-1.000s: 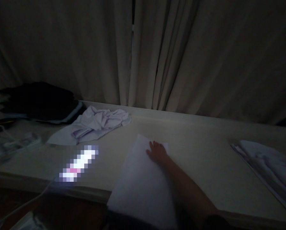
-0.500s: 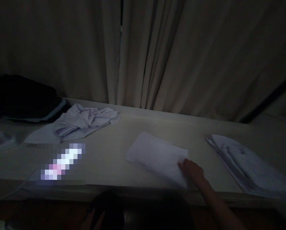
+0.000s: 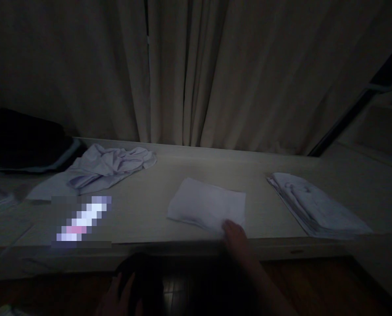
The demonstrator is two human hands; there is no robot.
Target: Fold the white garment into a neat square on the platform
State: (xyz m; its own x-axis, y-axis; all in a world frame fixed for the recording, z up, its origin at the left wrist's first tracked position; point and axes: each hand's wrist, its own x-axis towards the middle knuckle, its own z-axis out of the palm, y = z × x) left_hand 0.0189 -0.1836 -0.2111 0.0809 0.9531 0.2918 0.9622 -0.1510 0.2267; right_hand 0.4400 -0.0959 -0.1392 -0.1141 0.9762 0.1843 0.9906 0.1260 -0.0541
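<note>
A folded white cloth [image 3: 209, 204] lies flat on the pale tabletop, near its front edge. My right hand [image 3: 235, 235] is at the cloth's near right corner, fingers curled together on its edge. Low in the picture, my left hand [image 3: 122, 292] rests by my dark-clothed leg with its fingers apart, holding nothing I can see. To the right sits a stack of folded white cloths [image 3: 314, 204]. A crumpled white garment [image 3: 107, 164] is spread at the back left.
Dark folded clothes [image 3: 25, 138] are piled at the far left. A lit, pixelated device [image 3: 82, 219] lies at the front left, with a thin cable [image 3: 16, 241] near it. Beige curtains [image 3: 169, 79] hang behind the table [image 3: 143, 219]. The light is dim.
My right hand has moved from the folded cloth's right side to its near edge. The view has shifted to the right. My left hand stays low by my leg.
</note>
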